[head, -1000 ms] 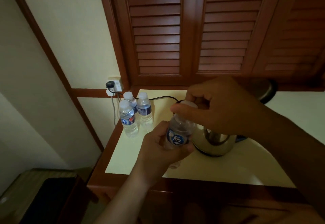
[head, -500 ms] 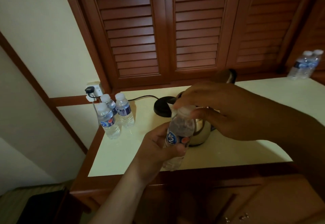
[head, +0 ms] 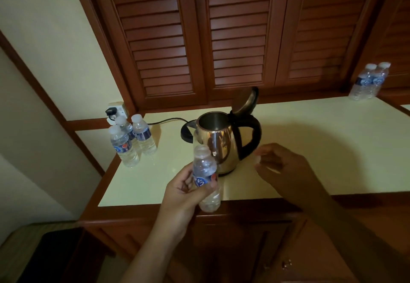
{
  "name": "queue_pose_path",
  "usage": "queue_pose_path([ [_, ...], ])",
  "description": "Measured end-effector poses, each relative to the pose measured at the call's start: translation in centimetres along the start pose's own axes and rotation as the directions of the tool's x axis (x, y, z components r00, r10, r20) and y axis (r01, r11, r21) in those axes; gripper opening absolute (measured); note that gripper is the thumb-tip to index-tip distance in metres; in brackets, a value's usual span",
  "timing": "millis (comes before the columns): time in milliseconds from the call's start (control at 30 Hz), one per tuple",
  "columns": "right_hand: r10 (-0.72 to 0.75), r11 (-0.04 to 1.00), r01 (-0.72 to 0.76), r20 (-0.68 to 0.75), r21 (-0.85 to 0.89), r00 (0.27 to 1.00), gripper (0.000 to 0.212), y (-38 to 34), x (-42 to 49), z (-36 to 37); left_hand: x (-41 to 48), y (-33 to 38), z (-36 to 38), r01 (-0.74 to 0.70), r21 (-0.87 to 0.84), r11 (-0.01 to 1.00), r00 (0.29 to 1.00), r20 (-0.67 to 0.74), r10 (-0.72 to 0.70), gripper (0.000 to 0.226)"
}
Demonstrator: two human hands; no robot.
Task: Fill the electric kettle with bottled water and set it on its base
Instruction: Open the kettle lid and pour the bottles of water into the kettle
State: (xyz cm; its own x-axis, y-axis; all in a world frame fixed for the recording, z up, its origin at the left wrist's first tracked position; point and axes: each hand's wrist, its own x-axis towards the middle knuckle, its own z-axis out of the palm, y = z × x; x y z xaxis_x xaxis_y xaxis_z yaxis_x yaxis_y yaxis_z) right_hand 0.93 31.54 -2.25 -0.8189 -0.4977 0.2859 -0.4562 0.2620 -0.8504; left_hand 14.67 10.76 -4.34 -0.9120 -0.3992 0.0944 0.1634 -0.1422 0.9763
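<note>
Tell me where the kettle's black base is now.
In the head view, the black base sits on the counter behind and left of the open kettle, its cord running left toward the wall socket.

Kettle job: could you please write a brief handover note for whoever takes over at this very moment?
Left hand grips the open bottle, upright, in front of the kettle. Right hand pinches what looks like its cap.
Kettle stands on the counter, lid up, off its base, which lies behind it to the left.
Done: bottle uncapped, lid opened.
Left: pour, close the lid, set kettle on base.
</note>
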Motion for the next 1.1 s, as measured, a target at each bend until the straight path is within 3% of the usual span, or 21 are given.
queue_pose_path([
  [67,0.115,0.991,-0.116,-0.022,-0.066,0.993,0.014,3.3,0.0,0.6,-0.8,-0.2,0.7,0.000,-0.003,1.000,0.998,-0.059,0.000,0.046],
  [167,0.157,0.957,-0.145,0.028,-0.252,0.987,0.013,6.5,1.0,2.2,-1.7,-0.8,1.1,0.015,-0.002,1.000,0.991,-0.131,-0.015,0.042],
  [300,0.088,0.883,-0.022,0.120,-0.469,0.989,0.015,8.0,1.9,4.3,-2.8,-1.1,1.2,0.059,0.022,0.998,0.983,-0.175,-0.054,0.048],
  [400,-0.030,0.815,0.113,0.153,-0.569,0.988,0.029,9.1,2.3,4.8,-2.7,-1.1,0.7,0.060,0.044,0.997,0.982,-0.182,-0.051,0.048],
  [567,0.149,0.692,-0.070,0.046,-0.719,0.988,0.076,9.5,1.6,5.0,-1.6,-0.3,-0.1,0.034,0.120,0.992,0.986,-0.166,-0.013,0.047],
  [733,0.256,0.620,-0.099,0.081,-0.779,0.963,0.100,9.8,2.0,5.5,0.7,2.3,-0.4,-0.109,0.278,0.954,0.985,-0.101,0.142,0.049],
  [833,0.295,0.587,-0.084,0.115,-0.805,0.949,0.100,9.9,2.1,5.4,2.6,4.2,-0.6,-0.162,0.391,0.906,0.974,-0.084,0.210,0.049],
  [1000,0.293,0.572,-0.057,0.139,-0.818,0.946,0.097,9.6,2.2,5.2,7.0,6.7,-1.5,-0.150,0.520,0.841,0.978,-0.045,0.202,0.049],
  [1100,0.293,0.574,-0.053,0.145,-0.817,0.945,0.096,9.8,2.2,5.1,9.5,7.4,-1.9,-0.138,0.671,0.728,0.974,-0.041,0.222,0.056],
])
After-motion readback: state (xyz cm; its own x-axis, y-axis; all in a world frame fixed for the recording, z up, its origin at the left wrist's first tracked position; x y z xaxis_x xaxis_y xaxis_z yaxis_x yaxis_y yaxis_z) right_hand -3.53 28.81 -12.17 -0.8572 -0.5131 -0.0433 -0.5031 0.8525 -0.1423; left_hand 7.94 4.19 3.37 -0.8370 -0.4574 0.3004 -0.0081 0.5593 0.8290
